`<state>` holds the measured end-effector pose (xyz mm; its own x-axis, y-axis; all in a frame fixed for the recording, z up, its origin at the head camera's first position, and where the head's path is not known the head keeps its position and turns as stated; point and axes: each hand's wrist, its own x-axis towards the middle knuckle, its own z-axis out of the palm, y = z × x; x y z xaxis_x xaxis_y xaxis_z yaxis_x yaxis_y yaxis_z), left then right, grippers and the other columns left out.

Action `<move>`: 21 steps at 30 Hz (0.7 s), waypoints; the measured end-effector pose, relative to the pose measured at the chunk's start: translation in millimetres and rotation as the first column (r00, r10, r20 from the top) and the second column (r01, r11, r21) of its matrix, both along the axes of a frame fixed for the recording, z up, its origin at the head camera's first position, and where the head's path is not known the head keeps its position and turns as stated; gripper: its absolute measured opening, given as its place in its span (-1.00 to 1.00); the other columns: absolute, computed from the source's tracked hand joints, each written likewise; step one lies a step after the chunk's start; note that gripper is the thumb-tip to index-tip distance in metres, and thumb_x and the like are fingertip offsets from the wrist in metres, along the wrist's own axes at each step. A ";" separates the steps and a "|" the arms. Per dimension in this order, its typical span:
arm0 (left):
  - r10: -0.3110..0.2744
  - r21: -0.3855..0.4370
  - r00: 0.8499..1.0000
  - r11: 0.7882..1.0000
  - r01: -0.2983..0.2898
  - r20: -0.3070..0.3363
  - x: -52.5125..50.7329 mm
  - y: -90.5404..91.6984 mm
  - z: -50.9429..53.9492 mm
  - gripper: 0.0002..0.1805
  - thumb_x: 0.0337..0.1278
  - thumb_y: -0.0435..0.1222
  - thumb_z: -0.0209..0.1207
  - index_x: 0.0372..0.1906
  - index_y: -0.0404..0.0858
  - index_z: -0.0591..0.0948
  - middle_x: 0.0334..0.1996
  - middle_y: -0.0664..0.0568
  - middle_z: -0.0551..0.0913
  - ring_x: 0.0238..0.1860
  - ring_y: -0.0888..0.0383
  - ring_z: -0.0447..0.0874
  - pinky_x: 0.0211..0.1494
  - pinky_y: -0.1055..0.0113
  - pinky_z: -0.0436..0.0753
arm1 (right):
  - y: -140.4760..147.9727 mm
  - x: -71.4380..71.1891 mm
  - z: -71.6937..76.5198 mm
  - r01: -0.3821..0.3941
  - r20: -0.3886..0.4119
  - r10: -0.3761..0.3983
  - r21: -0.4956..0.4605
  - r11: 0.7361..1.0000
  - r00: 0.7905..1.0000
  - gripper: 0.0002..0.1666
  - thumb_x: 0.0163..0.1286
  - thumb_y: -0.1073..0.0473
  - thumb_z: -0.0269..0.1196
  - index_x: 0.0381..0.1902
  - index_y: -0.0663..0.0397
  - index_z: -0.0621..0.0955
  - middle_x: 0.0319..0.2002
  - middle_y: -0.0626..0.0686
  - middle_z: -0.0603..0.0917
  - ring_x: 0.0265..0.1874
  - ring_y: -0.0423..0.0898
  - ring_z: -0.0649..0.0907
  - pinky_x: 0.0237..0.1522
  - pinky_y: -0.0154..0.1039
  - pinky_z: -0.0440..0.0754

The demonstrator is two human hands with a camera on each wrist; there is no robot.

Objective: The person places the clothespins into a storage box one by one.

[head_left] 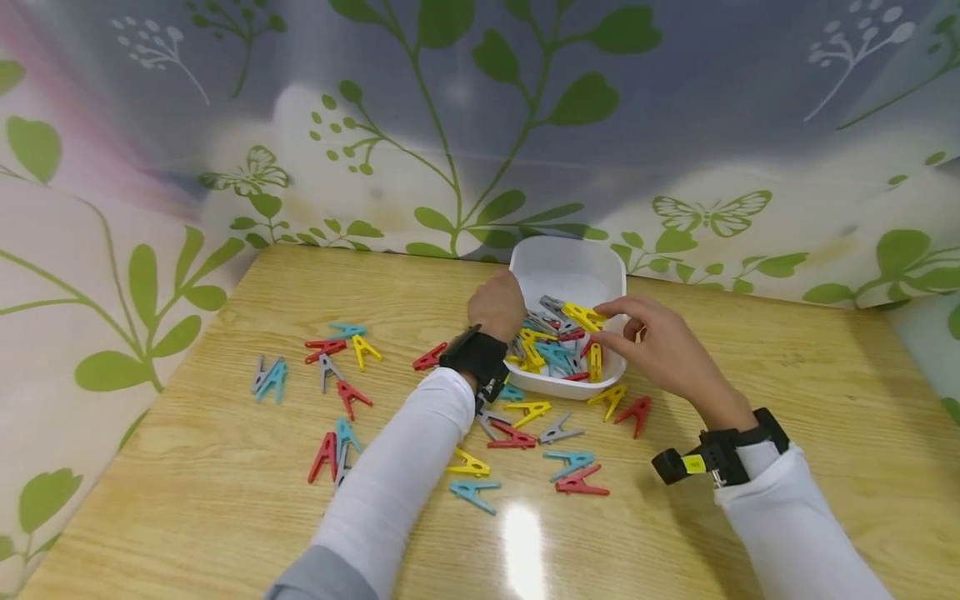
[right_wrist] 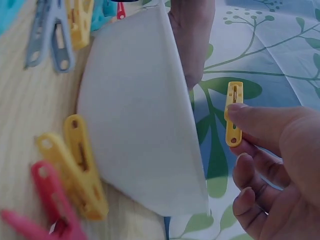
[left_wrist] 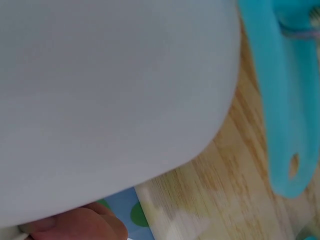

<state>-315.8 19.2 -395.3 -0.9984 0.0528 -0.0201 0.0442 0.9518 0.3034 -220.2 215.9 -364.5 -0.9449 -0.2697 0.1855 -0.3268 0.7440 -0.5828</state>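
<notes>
Between thumb and fingertips, my right hand [head_left: 660, 346] pinches a yellow clothespin [right_wrist: 233, 127], held over a white plastic container [head_left: 566, 265]. Inside the container lies a pile of grey, blue, red and yellow clothespins. My left hand [head_left: 497, 304] grips the container's left rim; in the left wrist view only a few of its fingers [left_wrist: 82, 224] show, against the container wall [left_wrist: 110, 100]. The rest of that hand is hidden there. A blue clothespin [left_wrist: 285, 100] lies on the table beside the container.
Loose clothespins lie scattered on the wooden table [head_left: 225, 500], including a red one [head_left: 634, 415] near the container's front right and a blue one [head_left: 474, 493] farther forward. More lie in clusters at the left. A leaf-patterned cloth [head_left: 675, 125] hangs behind the table.
</notes>
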 end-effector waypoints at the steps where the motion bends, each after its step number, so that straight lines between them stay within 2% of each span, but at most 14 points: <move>1: -0.001 -0.006 1.000 1.000 0.001 -0.004 0.0 0.9 -0.3 -0.74 0.40 -0.25 -0.01 -0.02 -0.32 0.56 -0.31 -0.12 0.68 -0.34 -0.01 0.68 -0.32 0.17 0.65 | -1.5 -2.5 0.5 0.002 0.004 -0.002 -0.001 1.000 1.000 -0.60 0.31 0.13 0.31 0.08 0.11 0.60 -0.13 0.03 0.57 -0.45 -0.08 0.48 -0.50 -0.18 0.42; 3: 0.003 -0.018 1.000 1.000 -0.003 -0.011 0.1 2.1 -0.7 -0.74 0.40 -0.25 -0.01 -0.01 -0.31 0.55 -0.31 -0.11 0.69 -0.35 -0.01 0.69 -0.33 0.17 0.65 | -4.2 -7.2 1.8 0.004 0.008 -0.003 -0.010 1.000 1.000 -0.59 0.31 0.12 0.31 0.09 0.11 0.59 -0.14 0.04 0.57 -0.44 -0.07 0.48 -0.49 -0.17 0.42; 6: 0.009 -0.024 1.000 1.000 -0.010 -0.023 0.5 2.8 -0.7 -0.74 0.40 -0.25 -0.01 -0.01 -0.32 0.55 -0.33 -0.12 0.69 -0.37 -0.01 0.68 -0.35 0.16 0.65 | -7.3 -12.0 4.0 -0.011 0.024 0.012 -0.044 0.999 1.000 -0.50 0.34 0.09 0.29 0.19 0.11 0.53 0.01 0.10 0.54 -0.36 -0.06 0.54 -0.44 -0.15 0.46; 10: -0.003 -0.012 1.000 1.000 0.003 -0.025 1.6 3.1 0.0 -0.73 0.40 -0.26 -0.02 0.02 -0.33 0.54 -0.32 -0.13 0.68 -0.37 -0.03 0.68 -0.34 0.15 0.64 | -6.5 -10.7 5.0 -0.037 0.019 0.039 -0.072 0.997 0.999 -0.43 0.35 0.06 0.27 0.26 0.11 0.47 0.18 0.13 0.44 -0.27 -0.06 0.58 -0.35 -0.12 0.52; 15: -0.020 -0.007 1.000 1.000 0.020 -0.004 1.2 1.4 1.0 -0.70 0.40 -0.26 -0.01 0.07 -0.33 0.52 -0.30 -0.14 0.67 -0.36 -0.04 0.67 -0.33 0.14 0.63 | 0.6 -3.1 0.1 -0.058 -0.017 0.057 -0.065 0.996 0.998 -0.55 0.38 0.08 0.24 0.16 0.14 0.54 0.13 0.11 0.48 -0.33 -0.09 0.56 -0.32 -0.15 0.53; 18: -0.026 -0.012 1.000 1.000 0.026 0.008 0.0 0.2 0.0 -0.69 0.39 -0.26 0.00 0.10 -0.33 0.50 -0.29 -0.13 0.67 -0.35 -0.03 0.67 -0.32 0.15 0.63 | 8.5 5.0 -4.6 -0.078 -0.031 0.076 -0.073 0.994 0.997 -0.66 0.40 0.15 0.22 0.09 0.11 0.58 0.08 0.07 0.51 -0.37 -0.13 0.53 -0.37 -0.20 0.50; 21: -0.027 -0.008 1.000 1.000 0.028 0.013 -0.4 -1.4 -1.2 -0.69 0.38 -0.26 0.00 0.10 -0.34 0.50 -0.29 -0.13 0.67 -0.35 -0.03 0.67 -0.32 0.15 0.63 | 18.7 16.6 -10.1 -0.136 -0.037 0.134 -0.068 0.988 0.990 -0.75 0.40 0.22 0.20 0.01 0.04 0.62 0.00 -0.02 0.55 -0.43 -0.17 0.50 -0.45 -0.27 0.46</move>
